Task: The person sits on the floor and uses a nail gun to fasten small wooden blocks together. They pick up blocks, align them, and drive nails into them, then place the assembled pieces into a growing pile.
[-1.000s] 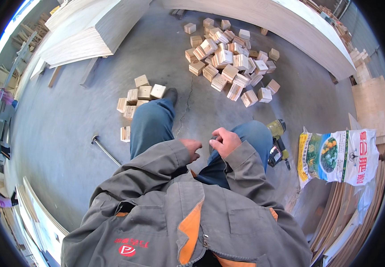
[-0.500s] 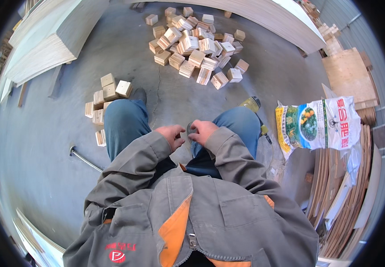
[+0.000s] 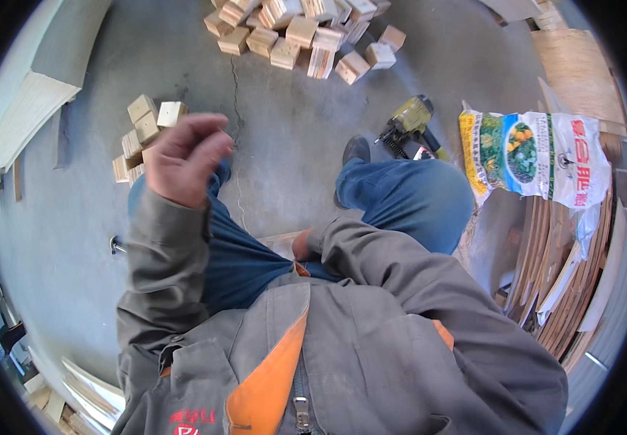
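Note:
My left hand is raised over my left knee, its fingers loosely bent and thumb apart, with nothing seen in it. Just past it on the floor sits a small cluster of wooden blocks, partly covered by that hand. My right hand is down between my thighs, by a strip of wooden board under me. Its fingers are hidden, so what it touches does not show. Beyond my right foot lies a yellow-green nail gun with a black magazine.
A larger heap of wooden blocks lies ahead. To the right, a printed white sack rests by stacked wood strips. A hammer is on the floor at left, and a stack of pale boards stands at far left.
My hands have parted: the left rose and moved left, the right dropped between my thighs. My knees have spread wider, and the nail gun has come into fuller view.

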The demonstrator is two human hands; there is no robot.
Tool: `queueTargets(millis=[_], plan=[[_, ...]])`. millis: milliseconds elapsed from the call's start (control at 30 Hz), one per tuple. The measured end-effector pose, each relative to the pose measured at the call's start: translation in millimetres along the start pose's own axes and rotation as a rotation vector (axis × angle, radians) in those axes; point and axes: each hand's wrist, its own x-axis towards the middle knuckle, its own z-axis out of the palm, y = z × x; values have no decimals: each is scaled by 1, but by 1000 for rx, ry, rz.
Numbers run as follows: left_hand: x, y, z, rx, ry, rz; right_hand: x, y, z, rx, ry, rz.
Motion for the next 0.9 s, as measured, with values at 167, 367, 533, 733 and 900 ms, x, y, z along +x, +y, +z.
queueTargets(millis=[167,367,533,733,900], plan=[[84,4,-16,4,79,131,54,0,12,48,-176,-296],[125,-2,-33,549,-349,-81,15,6,-23,330,-207,-281],[197,-13,-13,413,-282,-179,-10,25,-66,370,-137,-163],[240,-29,-34,577,-380,-51,24,51,-83,195,17,-88],[230,-55,-25,549,-360,13,50,53,-54,164,103,-111]])
